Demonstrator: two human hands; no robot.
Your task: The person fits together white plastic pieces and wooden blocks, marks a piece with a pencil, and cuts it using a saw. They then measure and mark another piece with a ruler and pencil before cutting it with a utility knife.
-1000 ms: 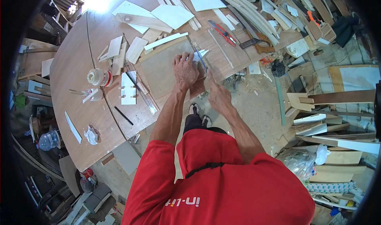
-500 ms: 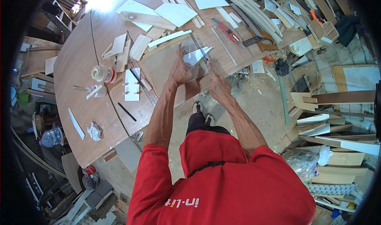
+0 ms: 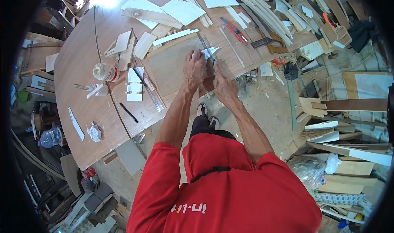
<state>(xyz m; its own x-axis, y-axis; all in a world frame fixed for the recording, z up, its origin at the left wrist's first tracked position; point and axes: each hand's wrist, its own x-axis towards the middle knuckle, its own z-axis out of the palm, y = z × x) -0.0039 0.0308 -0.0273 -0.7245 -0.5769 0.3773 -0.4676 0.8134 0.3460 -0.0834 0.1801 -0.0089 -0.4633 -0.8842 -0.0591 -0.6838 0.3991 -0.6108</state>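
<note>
My left hand (image 3: 194, 72) bends its fingers down over a white triangular piece (image 3: 214, 51), hiding most of it. Only its pointed right end shows. In my right hand (image 3: 225, 85) is a slim, blue-grey, blade-like tool (image 3: 208, 49), the index finger stretched along it. The tool crosses the white piece just right of my left fingers. Under my left hand lies a flat brown board (image 3: 170, 62), with a white strip (image 3: 175, 36) along its far edge.
A red-handled cutter (image 3: 236, 31) and a square (image 3: 262, 42) lie to the right. Left of the board are a steel ruler (image 3: 152, 95), a notched white piece (image 3: 134, 85), a black pencil-like stick (image 3: 129, 112) and an open jar (image 3: 106, 72). Offcuts crowd the table's far side.
My left hand has shifted right and lowered its raised thumb, its fingers now covering more of the white piece. My right hand stays nearly in place with the slim tool.
</note>
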